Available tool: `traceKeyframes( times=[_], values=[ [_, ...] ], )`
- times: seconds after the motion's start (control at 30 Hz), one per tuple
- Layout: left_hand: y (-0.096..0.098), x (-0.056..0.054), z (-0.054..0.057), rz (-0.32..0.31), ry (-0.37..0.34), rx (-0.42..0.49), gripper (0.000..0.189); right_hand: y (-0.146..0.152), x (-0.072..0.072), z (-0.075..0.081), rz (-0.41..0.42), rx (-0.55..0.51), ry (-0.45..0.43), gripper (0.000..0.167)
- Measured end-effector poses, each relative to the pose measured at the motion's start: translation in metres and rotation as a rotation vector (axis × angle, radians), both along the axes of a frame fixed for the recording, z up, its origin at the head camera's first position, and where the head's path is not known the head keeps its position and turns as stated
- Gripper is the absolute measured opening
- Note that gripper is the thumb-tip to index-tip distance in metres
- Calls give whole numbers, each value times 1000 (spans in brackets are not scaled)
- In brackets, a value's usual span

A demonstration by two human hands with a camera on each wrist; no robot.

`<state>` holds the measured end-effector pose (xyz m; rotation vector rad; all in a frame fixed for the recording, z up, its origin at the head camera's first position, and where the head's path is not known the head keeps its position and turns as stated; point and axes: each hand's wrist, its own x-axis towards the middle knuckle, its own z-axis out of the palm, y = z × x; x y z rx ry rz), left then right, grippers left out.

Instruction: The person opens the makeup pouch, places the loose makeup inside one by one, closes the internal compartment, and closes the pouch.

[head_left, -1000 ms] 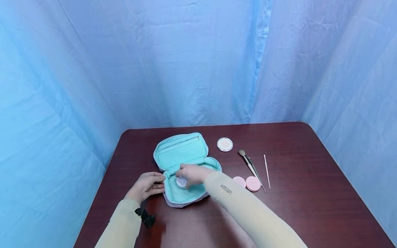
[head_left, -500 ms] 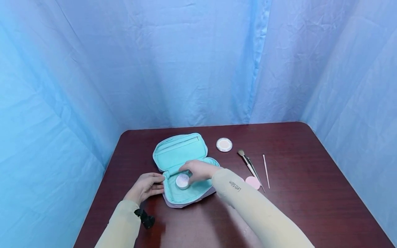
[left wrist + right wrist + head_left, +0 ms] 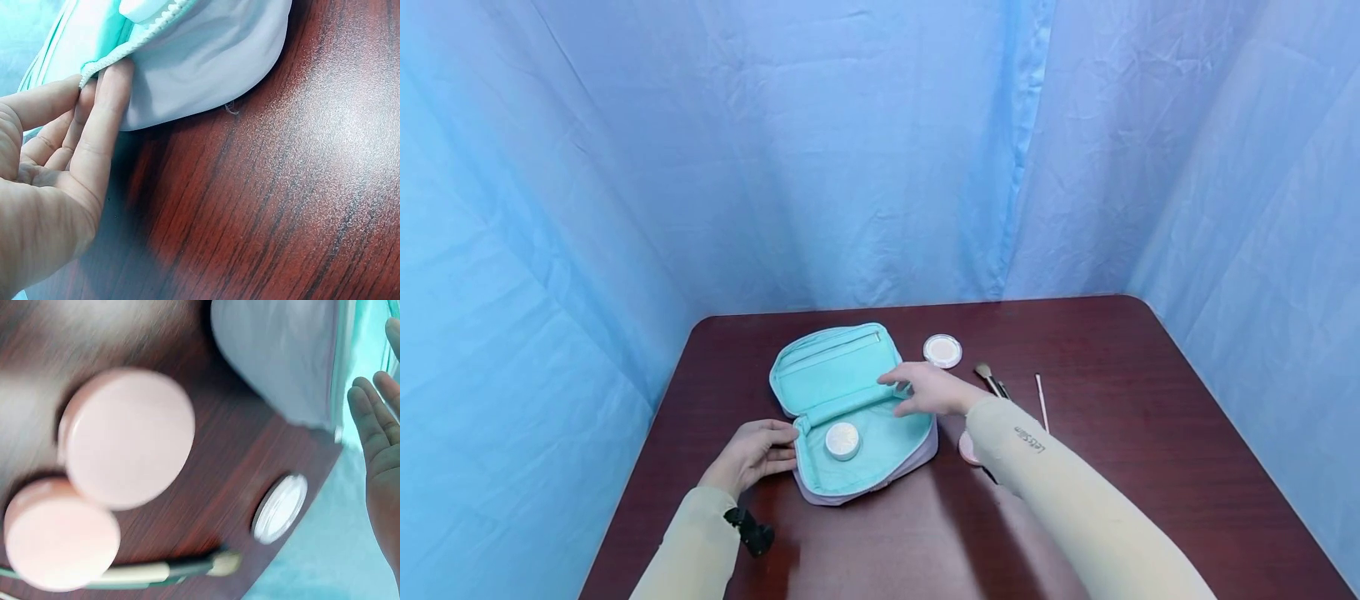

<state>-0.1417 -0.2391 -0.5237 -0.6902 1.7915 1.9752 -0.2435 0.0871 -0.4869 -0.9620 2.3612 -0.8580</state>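
The left hand pinches the left zippered edge of the unzipped turquoise-lined cosmetic pouch, while the right hand, holding nothing, hovers by its right side with fingers apart. A round white jar sits inside the pouch; two pink round cases, a makeup brush and a clear-rimmed compact lie to the right.

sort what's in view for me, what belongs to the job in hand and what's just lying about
Seems part of the job:
- case, open
- jar, inside it
- left hand, pinching the case's rim
- right hand, holding nothing

Seems just lying about, for now:
- white disc
- two pink discs
- brush
- green stick
- thin pale stick
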Motion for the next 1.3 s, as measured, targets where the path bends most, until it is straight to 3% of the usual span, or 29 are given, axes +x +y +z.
traceKeyframes(
  times=[0.3, 0.5, 0.73, 1.0, 1.3],
  values=[
    [0, 0, 0, 3, -11, 0, 30, 51, -11, -1, -96, -54, 70, 57],
    [-1, 0, -2, 5, -1, -3, 28, 81, -11, -4, -183, -72, 19, 59],
    [-2, 1, -3, 4, 14, 2, 28, 103, -4, -7, -213, -19, -2, 63],
    [-2, 1, -3, 10, 10, 13, 27, 123, 12, -23, -169, -46, -28, 68],
    [-2, 2, -4, 12, 10, 5, 29, 134, 33, -38, -81, -152, -122, 69]
  ],
)
